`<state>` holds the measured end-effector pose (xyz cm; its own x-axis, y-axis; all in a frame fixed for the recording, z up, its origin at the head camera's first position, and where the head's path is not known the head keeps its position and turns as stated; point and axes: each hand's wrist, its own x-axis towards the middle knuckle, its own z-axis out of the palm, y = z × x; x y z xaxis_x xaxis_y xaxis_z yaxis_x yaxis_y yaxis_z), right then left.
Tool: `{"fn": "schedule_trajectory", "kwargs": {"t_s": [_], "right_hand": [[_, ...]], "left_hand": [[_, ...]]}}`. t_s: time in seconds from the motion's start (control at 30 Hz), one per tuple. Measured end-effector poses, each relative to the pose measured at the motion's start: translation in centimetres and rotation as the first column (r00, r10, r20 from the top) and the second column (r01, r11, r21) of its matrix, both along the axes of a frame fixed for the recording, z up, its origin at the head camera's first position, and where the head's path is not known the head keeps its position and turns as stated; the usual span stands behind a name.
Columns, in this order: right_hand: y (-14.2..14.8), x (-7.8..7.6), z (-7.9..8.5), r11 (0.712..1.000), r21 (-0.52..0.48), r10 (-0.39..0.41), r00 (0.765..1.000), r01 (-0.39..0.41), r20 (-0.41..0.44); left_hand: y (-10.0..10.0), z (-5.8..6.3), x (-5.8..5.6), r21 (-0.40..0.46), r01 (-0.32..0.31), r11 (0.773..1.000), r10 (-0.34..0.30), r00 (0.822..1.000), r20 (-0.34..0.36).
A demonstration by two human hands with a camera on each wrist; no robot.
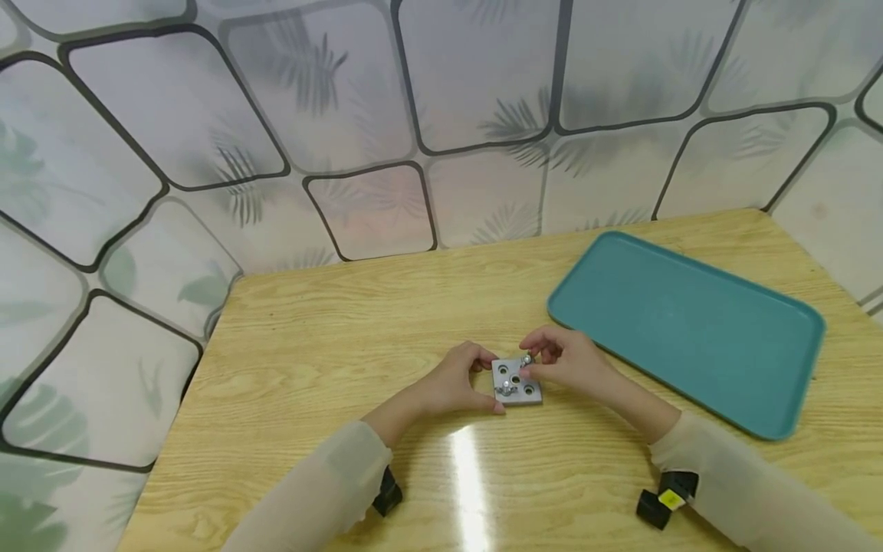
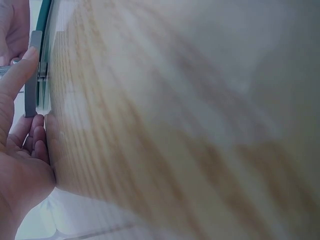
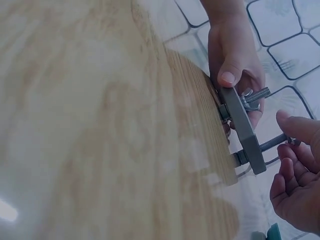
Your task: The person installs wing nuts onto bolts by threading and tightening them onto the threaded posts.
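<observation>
In the head view the left hand (image 1: 455, 383) grips the square grey metal plate (image 1: 517, 393) above the yellowish wooden table (image 1: 331, 345); in the left wrist view its thumb (image 2: 18, 77) lies over it; at right, the right hand (image 3: 306, 180) pinches a small silver fastener (image 3: 294, 142) by the threaded metal bolt (image 3: 272, 142), best aligned squarely.

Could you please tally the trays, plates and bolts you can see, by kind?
Teal rectangular tray: 1
Grey flat metal plate: 1
Silver threaded metal bolts: 2
Total: 4
</observation>
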<state>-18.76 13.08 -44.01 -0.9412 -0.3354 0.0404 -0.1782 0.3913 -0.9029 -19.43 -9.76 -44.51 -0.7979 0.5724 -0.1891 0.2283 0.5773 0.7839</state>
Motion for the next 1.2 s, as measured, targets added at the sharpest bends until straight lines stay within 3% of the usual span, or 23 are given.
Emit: {"fn": "schedule_trajectory", "kwargs": {"t_s": [0.63, 0.9, 1.2], "right_hand": [[0.5, 0.7, -0.2, 0.996, -0.028, -0.082, 0.997, 0.082, 0.007], [1.0, 1.3, -0.2, 0.998, -0.069, -0.021, 0.996, 0.015, -0.083], [1.2, 0.9, -0.7, 0.994, -0.079, -0.075, 0.996, 0.078, 0.04]], "left_hand": [[0.1, 0.2, 0.1, 0.002, 0.003, 1.0, -0.003, 1.0, -0.01], [0.1, 0.1, 0.0, -0.006, -0.002, 1.0, 0.002, 1.0, -0.02], [0.1, 0.0, 0.0, 0.003, -0.004, 1.0, 0.004, 1.0, -0.019]]}}
